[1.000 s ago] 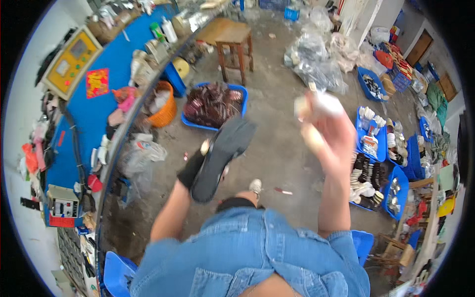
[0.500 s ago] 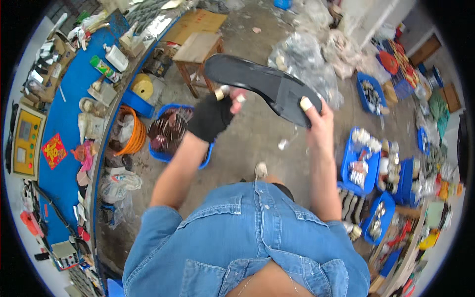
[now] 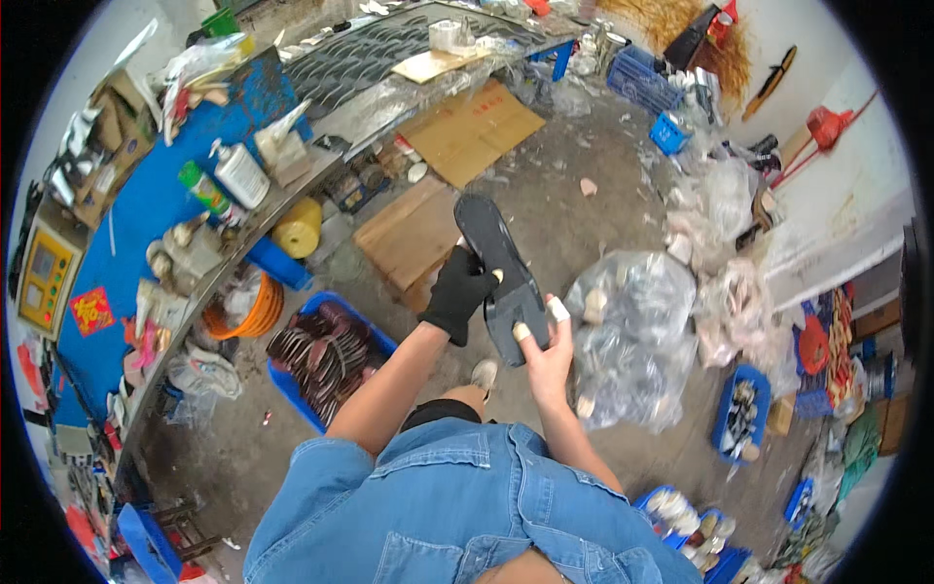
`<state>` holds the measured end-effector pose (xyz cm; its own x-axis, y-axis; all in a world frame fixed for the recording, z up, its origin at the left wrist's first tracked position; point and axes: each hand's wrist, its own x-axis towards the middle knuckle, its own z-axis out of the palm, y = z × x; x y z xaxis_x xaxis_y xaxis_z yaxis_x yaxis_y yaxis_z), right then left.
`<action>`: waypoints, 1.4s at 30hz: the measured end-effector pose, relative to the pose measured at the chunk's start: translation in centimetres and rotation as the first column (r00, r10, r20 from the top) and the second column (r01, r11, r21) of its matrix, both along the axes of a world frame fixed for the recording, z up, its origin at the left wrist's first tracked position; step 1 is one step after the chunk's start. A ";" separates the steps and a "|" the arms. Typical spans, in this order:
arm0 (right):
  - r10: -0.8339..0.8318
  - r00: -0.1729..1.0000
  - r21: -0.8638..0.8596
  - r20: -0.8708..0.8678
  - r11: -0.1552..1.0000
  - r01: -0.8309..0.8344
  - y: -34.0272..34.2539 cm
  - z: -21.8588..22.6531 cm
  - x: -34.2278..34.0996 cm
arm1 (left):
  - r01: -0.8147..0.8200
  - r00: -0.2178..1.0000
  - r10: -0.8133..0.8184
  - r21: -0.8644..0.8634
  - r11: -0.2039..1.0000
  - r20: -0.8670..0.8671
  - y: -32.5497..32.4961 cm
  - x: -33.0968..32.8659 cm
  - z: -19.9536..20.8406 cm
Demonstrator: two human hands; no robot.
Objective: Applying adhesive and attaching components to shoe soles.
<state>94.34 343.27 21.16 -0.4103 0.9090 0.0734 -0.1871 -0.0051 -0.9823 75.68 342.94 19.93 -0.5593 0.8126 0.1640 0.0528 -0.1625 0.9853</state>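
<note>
Head view: holding black shoe sole (image 3: 516,280) up, to the right of blue tub (image 3: 293,394); prob. light, stiffish w/ a bit of flex, maybe slippy (not fragile, by the look), so best taken by the edges. Pinched narrow in gloved L hand (image 3: 454,300) at mid-edge and in R hand (image 3: 547,355) at near end, w/ thumb on top; can't tell finger placement underneath.

Printed red characters run in a line across the brown cardboard (image 3: 467,141). Yellow characters fill the middle of the red sign (image 3: 91,311). Print on the white pump bottle (image 3: 240,177), green bottle (image 3: 205,189) and yellow panel (image 3: 48,278) is too small to read.
</note>
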 end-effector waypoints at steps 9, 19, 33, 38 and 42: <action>0.274 0.951 -0.162 -0.141 0.942 -0.295 32.2 3.4 -9.7 | 0.331 0.851 -0.271 -0.059 0.942 0.450 28.9 -10.5 4.6; 0.714 0.678 -0.240 0.175 0.699 -0.674 65.5 1.9 -25.4 | -0.384 0.682 0.410 -0.180 0.906 0.606 49.2 -26.5 -4.6; 0.691 0.610 -0.227 0.387 0.713 -0.664 99.3 -9.7 -63.7 | -0.443 0.758 0.299 0.121 0.888 0.579 67.9 -70.5 0.1; 0.470 0.696 0.197 0.543 0.734 -0.650 103.4 -5.8 -82.7 | -0.181 0.736 -0.055 0.274 0.945 0.675 81.2 -85.3 -3.5; 0.271 0.540 0.252 0.797 0.664 -0.704 103.9 -6.3 -90.2 | -0.265 0.622 0.033 0.171 0.949 0.782 88.2 -90.5 -7.3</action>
